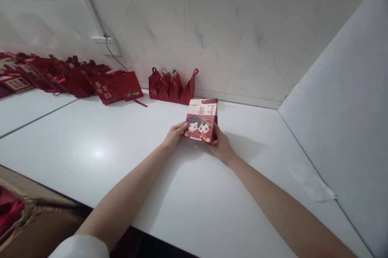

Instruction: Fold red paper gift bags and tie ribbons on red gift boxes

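A red and cream gift box (201, 121) with two cartoon figures on its front is held between both hands over the white table (127, 137). My left hand (176, 136) grips its left side, the thumb on the front edge. On the right side, my right hand (222, 144) is wrapped around the lower corner, with its fingers partly hidden by the box. Just behind, a row of several small red boxes with ribbon loops (172, 88) stands against the wall.
Many red gift bags and boxes (75, 78) crowd the back left. A wall socket (106, 45) with a cable sits above them. A white partition (339, 100) bounds the right, near a pale tissue-like sheet (313, 183). At lower left stands a cardboard box (45, 225) containing red items.
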### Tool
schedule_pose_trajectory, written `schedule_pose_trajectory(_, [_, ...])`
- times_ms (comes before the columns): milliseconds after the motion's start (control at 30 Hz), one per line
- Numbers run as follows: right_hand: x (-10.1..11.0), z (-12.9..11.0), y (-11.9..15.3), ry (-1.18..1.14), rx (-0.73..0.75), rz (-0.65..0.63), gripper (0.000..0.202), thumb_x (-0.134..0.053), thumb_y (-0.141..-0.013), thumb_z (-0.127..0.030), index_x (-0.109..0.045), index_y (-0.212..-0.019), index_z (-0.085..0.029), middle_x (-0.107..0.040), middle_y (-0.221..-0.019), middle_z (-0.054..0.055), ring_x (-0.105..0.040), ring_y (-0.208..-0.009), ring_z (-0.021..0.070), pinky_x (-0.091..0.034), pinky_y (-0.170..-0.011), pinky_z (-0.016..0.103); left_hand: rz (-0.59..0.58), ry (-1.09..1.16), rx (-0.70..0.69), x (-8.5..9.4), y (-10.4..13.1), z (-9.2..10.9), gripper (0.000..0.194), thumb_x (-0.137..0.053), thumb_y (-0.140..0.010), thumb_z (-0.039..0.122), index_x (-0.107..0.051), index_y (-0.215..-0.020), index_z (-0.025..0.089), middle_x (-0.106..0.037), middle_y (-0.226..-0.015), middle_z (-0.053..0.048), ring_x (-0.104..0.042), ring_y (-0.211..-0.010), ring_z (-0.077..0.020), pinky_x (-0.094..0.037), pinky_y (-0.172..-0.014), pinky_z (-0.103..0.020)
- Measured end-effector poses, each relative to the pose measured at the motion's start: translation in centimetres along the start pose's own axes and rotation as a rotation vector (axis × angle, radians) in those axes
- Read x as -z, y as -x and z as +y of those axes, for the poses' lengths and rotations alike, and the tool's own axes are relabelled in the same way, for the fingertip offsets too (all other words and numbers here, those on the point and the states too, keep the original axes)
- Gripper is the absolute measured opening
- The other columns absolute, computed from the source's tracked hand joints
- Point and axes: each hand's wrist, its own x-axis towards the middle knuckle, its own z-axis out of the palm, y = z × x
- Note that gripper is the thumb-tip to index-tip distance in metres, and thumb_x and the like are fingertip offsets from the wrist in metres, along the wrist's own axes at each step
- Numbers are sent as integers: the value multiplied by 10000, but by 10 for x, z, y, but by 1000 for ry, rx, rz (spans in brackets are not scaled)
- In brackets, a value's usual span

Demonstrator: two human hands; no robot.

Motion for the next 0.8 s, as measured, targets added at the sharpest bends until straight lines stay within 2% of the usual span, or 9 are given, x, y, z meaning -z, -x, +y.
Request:
schedule_pose_trajectory(100, [-2, 0, -2, 195, 191, 187, 722, -669, -841, -279, -318, -1471, -318, -489, -1428, 95, -538, -1252, 298, -540, -944, 463, 59, -105, -102, -6, 3, 2, 532, -728, -775, 421, -631, -1256, 216, -622, -1294, -82, -521, -1258, -312, -385, -1067, -420])
schedule_pose_trajectory(200, [-5, -2, -1, 256, 350, 262, 658, -512, -927, -172, -235, -1501, -339, -469, -1460, 77, -517, -1287, 243, -526, -982, 439, -124, -181, -162, -18, 12, 4, 498, -643, -850, 456, -599, -1298, 242, -556, -1380, -67, -440, -1336, -300, -335, -1115, -414])
schedule_pose_trajectory(300, [-6, -8, 1, 237, 410, 204, 717, -519, -925, -175, -151, -1523, -318, -485, -1455, 83, -521, -1286, 234, -511, -1012, 437, -268, -126, -77, -28, 18, 3, 525, -560, -894, 506, -563, -1334, 218, -543, -1390, -96, -483, -1297, -306, -356, -1104, -435])
schedule_pose_trajectory(367, [-4, -12, 1, 212, 400, 155, 736, -547, -912, -198, -147, -1524, -279, -505, -1438, 95, -504, -1304, 240, -488, -1039, 449, -201, -43, 18, -30, 16, 0, 565, -492, -905, 571, -563, -1326, 201, -586, -1337, -118, -557, -1211, -309, -415, -1051, -447])
schedule_pose_trajectory(467, [-3, -14, 0, 252, 421, 91, 621, -570, -903, -215, -318, -1467, -279, -550, -1398, 69, -513, -1293, 233, -463, -1060, 446, -38, 80, 161, -24, 9, -4, 606, -415, -900, 637, -612, -1247, 181, -662, -1203, -139, -655, -1007, -296, -514, -903, -449])
schedule_pose_trajectory(533, [-2, -14, 0, 329, 459, 70, 516, -557, -913, -197, -432, -1404, -292, -559, -1393, 44, -510, -1295, 221, -449, -1067, 437, 42, 176, 216, -17, 4, -6, 504, -459, -904, 560, -663, -1136, 162, -695, -1106, -135, -675, -893, -263, -548, -813, -411])
schedule_pose_trajectory(600, [-2, -14, 0, 421, 494, 28, 487, -515, -927, -151, -467, -1387, -304, -555, -1402, 22, -486, -1318, 213, -405, -1095, 451, 91, 243, 199, -11, 1, -7, 316, -529, -880, 394, -690, -1017, 159, -713, -1005, -110, -673, -818, -213, -553, -758, -337])
schedule_pose_trajectory(700, [-3, -16, 1, 553, 533, -84, 559, -452, -917, -56, -465, -1395, -346, -514, -1436, -21, -430, -1365, 214, -248, -1168, 528, 118, 267, 144, -8, 0, -4, 179, -588, -791, 218, -691, -932, 181, -717, -896, -63, -653, -726, -152, -529, -693, -256])
schedule_pose_trajectory(800, [-4, -18, 2, 586, 540, -156, 641, -413, -900, -1, -433, -1413, -385, -497, -1441, -49, -397, -1387, 209, -106, -1190, 582, 27, 252, 135, -13, 4, 4, 274, -590, -826, 363, -689, -982, 160, -720, -939, -91, -667, -792, -193, -530, -743, -299])
